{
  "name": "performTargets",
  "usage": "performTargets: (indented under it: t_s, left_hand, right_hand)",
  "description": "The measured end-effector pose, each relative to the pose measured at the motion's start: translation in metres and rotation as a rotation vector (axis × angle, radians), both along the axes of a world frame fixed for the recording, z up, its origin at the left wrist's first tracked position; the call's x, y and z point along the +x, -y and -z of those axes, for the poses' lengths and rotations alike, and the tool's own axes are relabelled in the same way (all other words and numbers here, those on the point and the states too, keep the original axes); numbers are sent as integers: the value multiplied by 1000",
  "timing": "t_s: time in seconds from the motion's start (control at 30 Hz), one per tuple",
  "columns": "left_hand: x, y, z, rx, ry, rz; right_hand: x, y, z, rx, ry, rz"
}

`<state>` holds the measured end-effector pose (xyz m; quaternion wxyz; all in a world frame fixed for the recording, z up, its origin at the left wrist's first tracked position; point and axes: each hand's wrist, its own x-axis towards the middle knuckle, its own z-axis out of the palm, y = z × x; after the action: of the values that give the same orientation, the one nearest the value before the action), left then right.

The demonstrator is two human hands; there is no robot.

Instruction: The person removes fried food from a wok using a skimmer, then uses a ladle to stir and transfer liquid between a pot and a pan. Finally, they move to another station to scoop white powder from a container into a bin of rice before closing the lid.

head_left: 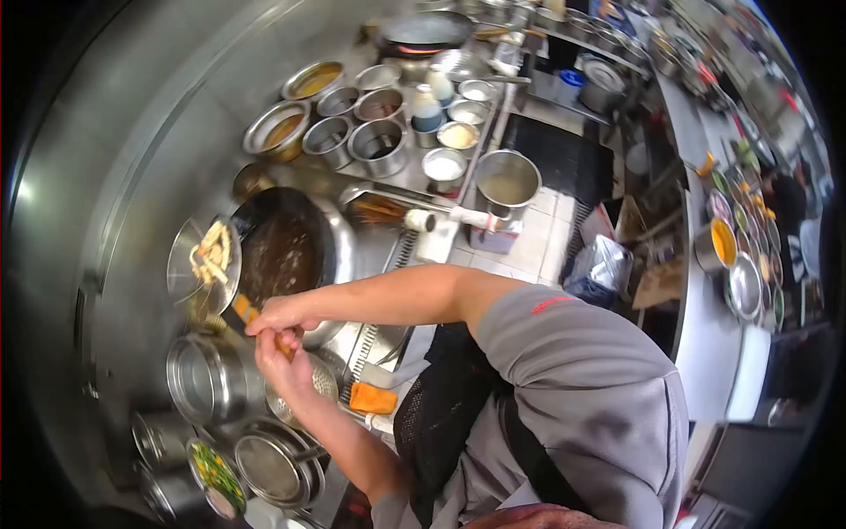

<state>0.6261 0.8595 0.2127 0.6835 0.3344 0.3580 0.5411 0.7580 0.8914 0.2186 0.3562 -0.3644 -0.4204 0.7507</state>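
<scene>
Landmark: the wok (284, 251), dark, holding brown liquid, set in a steel cooktop.

Writing: none readable. A small red mark (552, 304) on the grey sleeve is too blurred to read.

Hands: both hands sit just below the wok's near rim, on one wooden handle (248, 313). The right hand (284, 315) is closed around the handle nearer the wok. The left hand (280, 360) is closed around the same handle just behind it. The two hands touch.

Held item: the handle leads to a round strainer (205, 264) held at the wok's left rim, partly over its edge. Pale food strips (211, 251) lie in it.

Surroundings:
- Above the wok: a cluster of steel condiment bowls (377, 145), close-packed rim to rim.
- Right of the wok: a ladle (388, 198) resting across the counter, and a steel pot (508, 181) at the counter edge.
- Below the wok: a tall steel pot (207, 377), further steel containers, and a bowl of green vegetables (216, 476).

Clearance: the bare steel wall (115, 159) lies left of the wok. A tiled floor aisle (538, 247) lies right of the counter edge.
</scene>
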Motion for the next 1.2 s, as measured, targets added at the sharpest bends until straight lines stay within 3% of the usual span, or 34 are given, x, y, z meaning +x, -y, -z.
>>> performTargets:
  t_s: [0.07,0.13,0.2,0.3,0.43,0.6,0.63,0.7,0.77,0.83,0.87,0.93,0.97,1.0,1.03,1.07,1.1,1.13,1.2]
  left_hand:
    - [0,5,-5,-22,30,46]
    - [-5,0,-5,-107,149,144]
    - [-8,-4,-4,-148,180,196]
    - [-25,-16,11,-197,234,224]
    - [-41,-25,26,-217,165,195]
    - [-26,-32,32,-142,78,125]
    - [-13,-24,22,-107,46,110]
    - [13,-17,9,-79,91,247]
    - [62,6,-15,-54,79,248]
    - [116,27,-27,-29,54,239]
    - [184,83,-69,-59,82,206]
    - [241,91,-64,-40,101,237]
    - [269,93,-62,-29,120,249]
    - [301,98,-61,2,96,403]
    - [330,94,-52,-7,95,425]
    - [352,84,-38,-29,158,546]
    - [373,80,-30,-52,226,663]
    - [404,86,-27,-89,214,637]
    - [463,91,-17,-87,226,794]
  right_hand:
    - [26,22,-17,25,62,-9]
    - [58,49,-18,313,286,47]
    - [99,90,6,412,314,16]
    - [175,171,58,302,409,15]
    - [251,291,117,58,537,405]
    - [316,409,179,-64,826,602]
    - [331,428,201,-104,940,599]
    - [356,469,297,-209,1127,519]
    - [363,520,280,-521,744,683]
    - [371,569,371,-596,479,1121]
    - [395,589,374,-595,476,1141]
    - [439,620,367,-855,-475,1608]
    - [474,632,361,-822,124,1336]
    - [510,643,341,-807,722,1038]
    - [540,650,360,-574,1047,1139]
    - [581,651,324,-695,894,1188]
    - [619,661,310,-509,554,1370]
    - [648,659,239,-382,420,1587]
    - [716,677,191,-211,613,1696]
